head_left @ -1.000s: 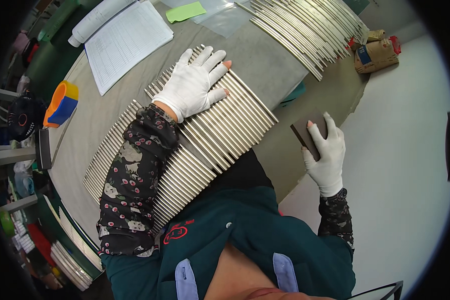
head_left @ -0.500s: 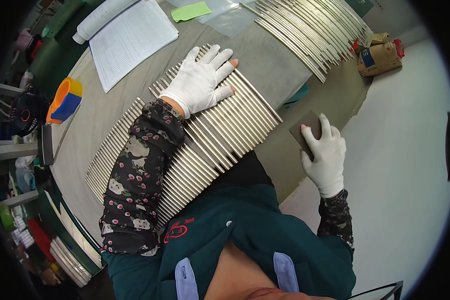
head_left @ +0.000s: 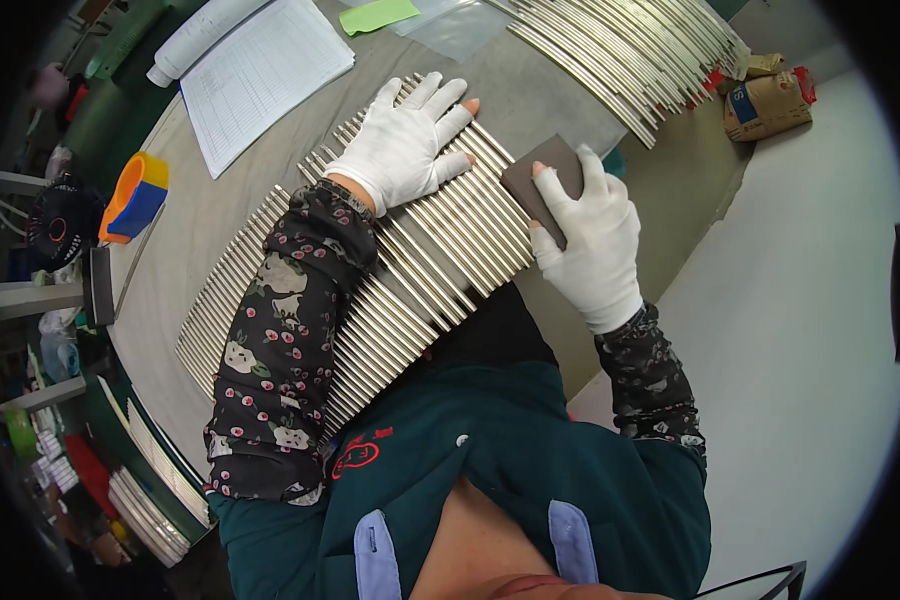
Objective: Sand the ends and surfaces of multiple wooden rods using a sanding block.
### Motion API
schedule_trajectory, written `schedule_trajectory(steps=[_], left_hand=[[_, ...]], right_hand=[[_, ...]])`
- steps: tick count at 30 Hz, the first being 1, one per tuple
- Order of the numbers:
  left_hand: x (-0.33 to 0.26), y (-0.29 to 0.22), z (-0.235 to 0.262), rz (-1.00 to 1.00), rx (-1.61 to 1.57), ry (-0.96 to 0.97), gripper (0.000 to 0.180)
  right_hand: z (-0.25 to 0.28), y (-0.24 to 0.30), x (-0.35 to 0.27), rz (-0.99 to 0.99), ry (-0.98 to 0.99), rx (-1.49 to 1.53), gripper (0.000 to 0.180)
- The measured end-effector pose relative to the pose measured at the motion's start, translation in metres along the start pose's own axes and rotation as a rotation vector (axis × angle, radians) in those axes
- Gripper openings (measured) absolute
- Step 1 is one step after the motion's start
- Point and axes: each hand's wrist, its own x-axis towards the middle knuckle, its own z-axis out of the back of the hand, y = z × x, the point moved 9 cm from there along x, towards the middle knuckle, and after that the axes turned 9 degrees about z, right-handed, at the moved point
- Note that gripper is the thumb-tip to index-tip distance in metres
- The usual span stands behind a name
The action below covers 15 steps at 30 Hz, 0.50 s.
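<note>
You are spreading your left hand [head_left: 400, 150] flat, fingers apart and gripping nothing, over the row of metal rods [head_left: 460, 235] at the frame's centre, apparently to stop them rolling. Your right hand [head_left: 595, 240], half closed, is holding a grey-brown block [head_left: 560, 160] by its sides at the row's right edge, seemingly leaving its underside free; whether it is touching the rods, you cannot tell from here. Your left sleeve [head_left: 275, 350] is lying across the row, hiding part of it and standing in the way. Paper sheets [head_left: 265, 85] are resting at upper left; more rods [head_left: 610, 60] are lying at upper right.
</note>
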Motion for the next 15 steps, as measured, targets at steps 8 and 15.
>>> schedule_trajectory(steps=[8,15], left_hand=[[0.000,0.001,-0.001,0.019,0.016,0.040,0.063],[0.001,0.002,-0.004,0.020,0.032,0.028,0.061]], right_hand=[[0.013,-0.039,-0.102,-0.158,0.229,0.012,0.060],[0.033,-0.008,-0.063,-0.025,0.002,0.132,0.063]])
